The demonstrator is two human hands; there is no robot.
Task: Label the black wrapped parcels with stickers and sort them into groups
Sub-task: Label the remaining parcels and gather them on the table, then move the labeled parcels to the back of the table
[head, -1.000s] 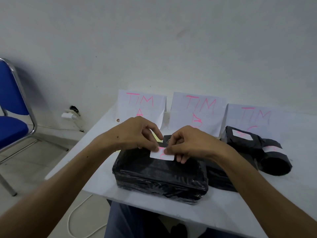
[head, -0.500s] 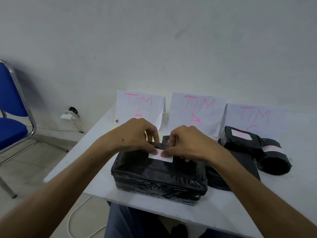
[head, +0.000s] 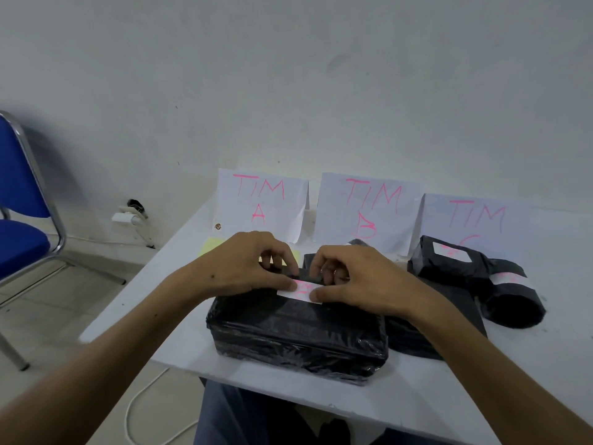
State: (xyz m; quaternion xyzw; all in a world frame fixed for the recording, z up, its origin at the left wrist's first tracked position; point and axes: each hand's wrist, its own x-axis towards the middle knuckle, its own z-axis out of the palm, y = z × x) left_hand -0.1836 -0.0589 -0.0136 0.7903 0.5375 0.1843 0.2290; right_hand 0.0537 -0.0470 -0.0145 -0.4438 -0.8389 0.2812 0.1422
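Pressing the white sticker point(head: 300, 290) down unevenly could go wrong here: the glossy wrap on the black parcel point(head: 296, 332) is wrinkled, so the sticker may crease or lift at one end, and a sideways push could leave it crooked. The sticker lies at the far top edge of the parcel and carries pink writing I cannot read. The left hand point(head: 247, 264) pinches its left end with curled fingers and thumb; the right hand point(head: 349, 277) pinches its right end the same way. The parcel is a shiny, box-shaped block sitting at the near edge of the white surface point(head: 513, 380). To its right lie more black parcels, two point(head: 449, 261) point(head: 510, 300) already stickered, below the sign "TIM C" point(head: 475, 216). Signs "TIM A" point(head: 261, 200) and "TIM B" point(head: 369, 207) stand behind the hands. A blue chair point(head: 22, 203) stands off to the left.
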